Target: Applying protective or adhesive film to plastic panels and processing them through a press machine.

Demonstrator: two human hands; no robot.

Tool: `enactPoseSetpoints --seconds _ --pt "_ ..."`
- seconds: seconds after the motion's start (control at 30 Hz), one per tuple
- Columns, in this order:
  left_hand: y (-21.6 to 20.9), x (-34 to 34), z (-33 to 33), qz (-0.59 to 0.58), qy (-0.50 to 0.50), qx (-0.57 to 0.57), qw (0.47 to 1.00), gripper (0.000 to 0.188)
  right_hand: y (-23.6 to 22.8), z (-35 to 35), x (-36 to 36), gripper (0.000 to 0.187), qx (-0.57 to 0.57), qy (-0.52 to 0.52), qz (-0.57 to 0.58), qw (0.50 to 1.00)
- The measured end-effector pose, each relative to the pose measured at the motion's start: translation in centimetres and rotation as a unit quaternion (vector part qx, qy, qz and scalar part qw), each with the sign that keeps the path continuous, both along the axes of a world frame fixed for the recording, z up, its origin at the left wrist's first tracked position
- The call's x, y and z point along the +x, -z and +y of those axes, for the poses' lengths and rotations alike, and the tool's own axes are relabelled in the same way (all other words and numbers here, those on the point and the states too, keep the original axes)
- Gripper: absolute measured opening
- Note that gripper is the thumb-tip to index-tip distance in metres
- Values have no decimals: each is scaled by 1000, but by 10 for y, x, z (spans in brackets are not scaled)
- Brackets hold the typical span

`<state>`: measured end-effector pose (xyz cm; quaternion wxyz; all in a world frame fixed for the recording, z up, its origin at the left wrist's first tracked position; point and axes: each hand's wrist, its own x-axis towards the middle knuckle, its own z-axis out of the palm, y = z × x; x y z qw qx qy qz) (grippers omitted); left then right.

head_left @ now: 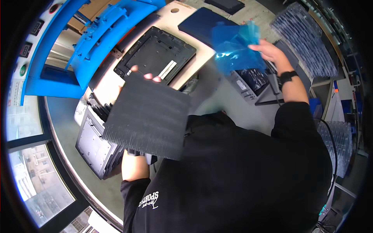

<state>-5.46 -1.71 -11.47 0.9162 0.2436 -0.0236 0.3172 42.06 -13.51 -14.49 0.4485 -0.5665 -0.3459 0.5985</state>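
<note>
My left hand (pixel 147 76) is closed around a square, dark grey panel (pixel 149 116) with a finely ridged lower edge. Its fingertips curl over the panel's far edge, and most of the palm is hidden beneath it. Out to the right, my right hand (pixel 272 50) pinches a crumpled, see-through blue film sheet (pixel 239 50), slightly blurred. The film hangs over a grey box-like unit (pixel 243 87) with black plastic on it. Beyond the panel, a black rectangular plastic housing (pixel 149 48) with a white label strip lies on the pale worktable (pixel 188 73).
A blue press-like machine (pixel 83 50) stands at the left of the table. Several black housings (pixel 95 141) are stacked below it by the window. A dark blue flat panel (pixel 200 25) lies at the table's far end. Stacked clear-grey ridged sheets (pixel 305 39) fill the far right.
</note>
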Motion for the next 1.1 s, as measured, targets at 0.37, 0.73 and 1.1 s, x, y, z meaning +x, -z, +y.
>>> enactPoseSetpoints --seconds 0.37,0.73,1.1 --pt "-41 -62 70 71 -79 175 979 80 283 27 -77 24 -266 112 9 957" --pt "-60 91 88 416 -449 15 791 79 384 106 -147 29 3 -95 -161 982" --pt "-20 108 120 343 -529 73 773 50 50 186 -117 56 -61 -326 429 840"
